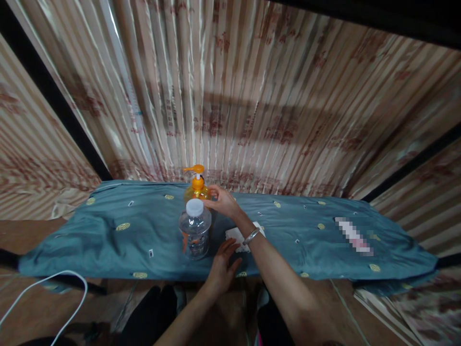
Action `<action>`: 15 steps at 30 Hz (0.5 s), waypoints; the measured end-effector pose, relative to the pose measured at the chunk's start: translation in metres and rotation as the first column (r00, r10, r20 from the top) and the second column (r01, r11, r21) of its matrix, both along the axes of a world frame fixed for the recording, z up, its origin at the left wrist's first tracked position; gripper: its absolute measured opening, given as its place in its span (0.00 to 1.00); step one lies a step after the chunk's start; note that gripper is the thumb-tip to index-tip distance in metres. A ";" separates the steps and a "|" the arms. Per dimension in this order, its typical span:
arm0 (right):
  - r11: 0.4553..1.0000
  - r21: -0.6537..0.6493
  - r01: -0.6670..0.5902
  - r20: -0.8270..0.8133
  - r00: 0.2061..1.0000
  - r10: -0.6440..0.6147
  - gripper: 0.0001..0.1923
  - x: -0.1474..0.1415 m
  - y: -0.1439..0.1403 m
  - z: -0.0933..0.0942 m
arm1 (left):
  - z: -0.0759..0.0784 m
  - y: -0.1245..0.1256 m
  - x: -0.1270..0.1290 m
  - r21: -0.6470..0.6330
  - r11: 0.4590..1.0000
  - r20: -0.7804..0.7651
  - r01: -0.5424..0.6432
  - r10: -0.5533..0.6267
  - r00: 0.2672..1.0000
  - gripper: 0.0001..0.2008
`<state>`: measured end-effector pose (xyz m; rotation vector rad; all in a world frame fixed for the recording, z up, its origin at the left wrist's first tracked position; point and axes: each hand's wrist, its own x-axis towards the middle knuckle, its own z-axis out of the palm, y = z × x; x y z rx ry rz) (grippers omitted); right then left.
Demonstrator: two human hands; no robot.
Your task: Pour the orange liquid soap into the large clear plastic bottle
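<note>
An orange-yellow pump bottle [197,192] with an orange pump head stands toward the back of the cloth-covered table. My right hand [223,202], with a silver bangle on its wrist, has its fingers and thumb around the right side of that bottle; part of the grip is hard to see. In front stands a clear plastic bottle [195,235] with a white lid and an orange label, upright and partly covering the pump bottle. My left hand [223,266] is to the right of the clear bottle, fingers apart and holding nothing. Its fingertips are beside a white paper or cloth [236,235], partly under my right forearm.
A blue-green patterned cloth [144,240] covers the table. A blurred-out flat item [355,235] lies at the right. Striped curtains [230,96] hang behind, with black frame posts at both sides. A white cable [84,288] loops at the lower left.
</note>
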<state>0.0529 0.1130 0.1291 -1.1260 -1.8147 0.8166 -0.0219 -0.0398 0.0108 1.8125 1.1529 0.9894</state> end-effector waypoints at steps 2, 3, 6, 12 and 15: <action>1.000 -0.002 -0.029 0.004 1.000 0.029 0.30 0.000 0.002 0.001 | 0.003 0.000 -0.001 -0.001 1.000 0.012 0.004 -0.004 1.000 0.21; 0.999 0.003 -0.034 0.009 0.999 0.034 0.30 0.001 0.001 0.002 | 0.004 0.000 -0.001 0.000 1.000 0.016 0.006 -0.006 1.000 0.21; 0.999 0.032 -0.008 0.050 0.999 0.006 0.29 0.007 -0.003 0.007 | 0.006 0.001 0.000 0.006 1.000 0.027 0.007 -0.007 1.000 0.21; 0.996 0.047 0.070 0.001 0.998 -0.070 0.27 0.046 -0.024 0.013 | 0.011 0.001 0.007 0.038 0.999 0.050 -0.015 0.013 0.999 0.22; 0.987 0.069 0.146 0.003 0.989 -0.147 0.27 0.079 -0.039 0.017 | 0.016 0.001 0.009 0.059 0.997 0.063 -0.039 0.035 0.997 0.25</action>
